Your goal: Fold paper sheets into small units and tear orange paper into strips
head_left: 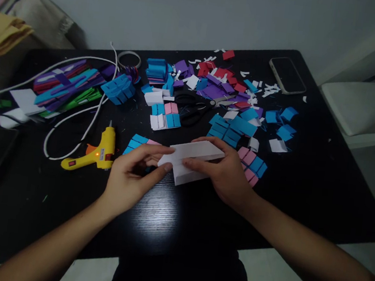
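Both hands grip a folded white paper piece (192, 159) just above the black table (171, 220). My left hand (132, 175) pinches its left end between thumb and fingers. My right hand (225, 169) wraps over its right side, thumb on the front face. Folded blue and pink paper squares (252, 162) lie just beyond my right hand, and more blue ones (136, 141) sit behind my left.
A yellow glue gun (96, 153) with a white cord (74, 123) lies left of my hands. Black scissors (194, 107), scattered coloured paper scraps (221, 83), stacked paper strips (65, 86) and a phone (287, 75) cover the far table. A chair cushion (357, 105) stands at right.
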Action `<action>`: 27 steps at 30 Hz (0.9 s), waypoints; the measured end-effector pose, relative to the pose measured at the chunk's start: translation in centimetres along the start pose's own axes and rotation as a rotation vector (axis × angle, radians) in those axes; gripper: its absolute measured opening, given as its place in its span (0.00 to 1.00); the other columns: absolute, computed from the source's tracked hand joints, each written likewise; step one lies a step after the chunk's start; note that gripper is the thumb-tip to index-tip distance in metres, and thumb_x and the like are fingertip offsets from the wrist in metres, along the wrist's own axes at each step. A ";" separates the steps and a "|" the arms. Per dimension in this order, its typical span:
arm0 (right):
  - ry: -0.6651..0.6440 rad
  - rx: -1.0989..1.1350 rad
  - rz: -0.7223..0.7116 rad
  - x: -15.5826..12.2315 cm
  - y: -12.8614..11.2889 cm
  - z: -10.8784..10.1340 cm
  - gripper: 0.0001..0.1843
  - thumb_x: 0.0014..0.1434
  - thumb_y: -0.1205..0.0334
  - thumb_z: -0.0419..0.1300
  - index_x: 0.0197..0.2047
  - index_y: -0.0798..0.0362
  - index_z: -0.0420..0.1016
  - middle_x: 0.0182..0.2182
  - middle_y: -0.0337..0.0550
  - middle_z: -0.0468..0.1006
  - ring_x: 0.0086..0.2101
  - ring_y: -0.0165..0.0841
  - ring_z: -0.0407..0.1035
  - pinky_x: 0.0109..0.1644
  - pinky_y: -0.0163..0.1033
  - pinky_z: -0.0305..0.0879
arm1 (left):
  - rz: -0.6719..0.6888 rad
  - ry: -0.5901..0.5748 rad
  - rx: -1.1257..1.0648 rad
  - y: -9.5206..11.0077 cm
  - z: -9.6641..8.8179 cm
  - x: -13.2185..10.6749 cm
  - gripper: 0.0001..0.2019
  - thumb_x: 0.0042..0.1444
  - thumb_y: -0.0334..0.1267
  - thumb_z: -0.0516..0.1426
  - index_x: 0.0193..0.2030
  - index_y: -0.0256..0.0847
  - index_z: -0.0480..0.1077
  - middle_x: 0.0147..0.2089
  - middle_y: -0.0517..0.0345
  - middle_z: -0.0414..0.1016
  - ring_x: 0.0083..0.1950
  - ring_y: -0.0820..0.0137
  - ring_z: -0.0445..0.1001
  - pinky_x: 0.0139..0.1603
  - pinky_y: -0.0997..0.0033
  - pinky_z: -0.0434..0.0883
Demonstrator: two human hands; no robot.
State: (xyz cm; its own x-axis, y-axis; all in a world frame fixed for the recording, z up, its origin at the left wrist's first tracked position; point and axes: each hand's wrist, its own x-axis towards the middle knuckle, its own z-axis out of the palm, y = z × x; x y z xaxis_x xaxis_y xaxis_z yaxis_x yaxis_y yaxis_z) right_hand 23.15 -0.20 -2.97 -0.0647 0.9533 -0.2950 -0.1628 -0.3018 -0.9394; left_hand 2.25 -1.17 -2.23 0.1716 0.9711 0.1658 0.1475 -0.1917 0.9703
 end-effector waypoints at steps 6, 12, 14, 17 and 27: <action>-0.014 -0.024 -0.027 -0.2 -0.3 0.0 0.27 0.43 0.62 0.81 0.48 0.44 0.81 0.36 0.35 0.82 0.37 0.37 0.76 0.43 0.43 0.76 | -0.031 -0.019 0.036 0.3 -0.4 0.1 0.13 0.60 0.28 0.66 0.50 0.45 0.81 0.43 0.59 0.86 0.37 0.75 0.82 0.40 0.76 0.79; -0.030 -0.076 -0.112 -0.3 -0.5 -0.1 0.26 0.46 0.61 0.80 0.50 0.42 0.82 0.38 0.35 0.82 0.38 0.37 0.76 0.44 0.44 0.76 | -0.037 -0.019 0.065 0.3 -0.5 0.0 0.13 0.60 0.30 0.65 0.50 0.46 0.82 0.41 0.58 0.86 0.36 0.71 0.83 0.40 0.71 0.80; -0.036 -0.087 -0.121 -0.3 -0.5 -0.1 0.24 0.47 0.61 0.80 0.48 0.42 0.82 0.39 0.35 0.82 0.39 0.36 0.76 0.44 0.44 0.75 | -0.036 -0.017 0.068 0.3 -0.6 0.0 0.13 0.60 0.30 0.65 0.50 0.45 0.82 0.41 0.58 0.86 0.36 0.70 0.83 0.40 0.71 0.80; -0.043 -0.092 -0.128 -0.2 -0.6 -0.1 0.22 0.47 0.60 0.80 0.46 0.43 0.83 0.39 0.35 0.82 0.39 0.36 0.76 0.45 0.43 0.75 | -0.039 -0.016 0.070 0.3 -0.7 0.0 0.12 0.60 0.30 0.66 0.51 0.44 0.82 0.40 0.57 0.86 0.36 0.70 0.83 0.40 0.71 0.80; -0.060 -0.135 -0.080 -0.2 -0.7 -0.3 0.23 0.46 0.56 0.80 0.44 0.44 0.80 0.40 0.37 0.81 0.39 0.37 0.75 0.42 0.43 0.73 | -0.031 -0.009 0.079 0.5 -0.7 0.1 0.12 0.60 0.30 0.65 0.49 0.46 0.83 0.40 0.59 0.86 0.34 0.72 0.81 0.37 0.72 0.79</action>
State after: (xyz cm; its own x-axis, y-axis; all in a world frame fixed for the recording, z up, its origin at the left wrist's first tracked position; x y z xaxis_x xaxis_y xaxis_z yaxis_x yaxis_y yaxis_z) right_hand 23.53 -0.22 -2.29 -0.1163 0.9705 -0.2114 -0.0365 -0.2168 -0.9755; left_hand 1.61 -1.09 -1.62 0.1748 0.9754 0.1340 0.2288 -0.1726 0.9580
